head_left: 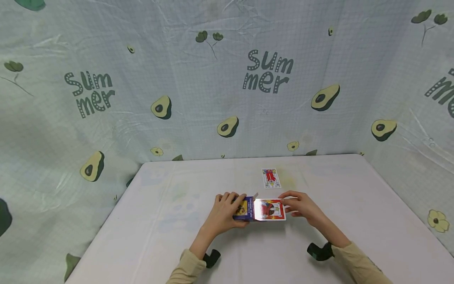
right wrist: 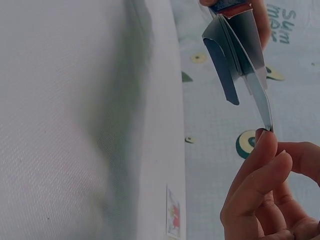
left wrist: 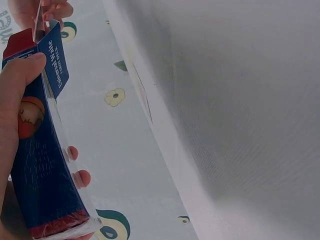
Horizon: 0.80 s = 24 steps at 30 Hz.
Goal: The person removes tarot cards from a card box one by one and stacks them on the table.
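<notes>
From where I stand, the left hand (head_left: 226,213) grips a dark blue rectangular cardboard box (head_left: 243,209) lettered "Universal Waite", thumb across its front and fingers behind. The box is raised above the broad, white-covered bench (head_left: 152,225), near its middle, its mouth turned toward the right hand (head_left: 302,206). An end flap (right wrist: 221,72) stands folded outward at that mouth. A glossy red-and-white printed paper card (head_left: 272,211) projects well past the box's edge; the right hand pinches its outer end. Between the fingertips and the box lies only the card's exposed length. A second red-and-white picture card (head_left: 271,178) lies flat on the bench beyond the box, between it and the far edge. Bench surface extends widely left and right of both hands; an avocado-printed pale fabric sheet (head_left: 191,83) rises behind the far edge.
</notes>
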Each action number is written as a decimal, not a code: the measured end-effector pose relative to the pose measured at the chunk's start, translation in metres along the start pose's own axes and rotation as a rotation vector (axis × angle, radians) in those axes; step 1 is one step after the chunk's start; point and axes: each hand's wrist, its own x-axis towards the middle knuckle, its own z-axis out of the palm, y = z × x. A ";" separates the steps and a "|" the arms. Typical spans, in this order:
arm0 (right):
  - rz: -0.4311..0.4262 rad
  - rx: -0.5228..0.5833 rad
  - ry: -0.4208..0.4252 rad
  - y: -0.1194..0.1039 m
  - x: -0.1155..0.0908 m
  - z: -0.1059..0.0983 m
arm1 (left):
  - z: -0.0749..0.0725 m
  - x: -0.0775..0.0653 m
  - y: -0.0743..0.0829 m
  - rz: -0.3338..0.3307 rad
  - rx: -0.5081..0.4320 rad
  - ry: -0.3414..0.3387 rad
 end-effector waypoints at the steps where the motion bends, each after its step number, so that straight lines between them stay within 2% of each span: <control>1: -0.002 -0.001 -0.001 0.000 0.000 0.000 | 0.000 0.000 0.000 -0.002 -0.001 -0.001; 24: 0.011 0.046 0.013 -0.002 -0.002 -0.009 | -0.002 -0.003 -0.002 -0.044 -0.027 -0.035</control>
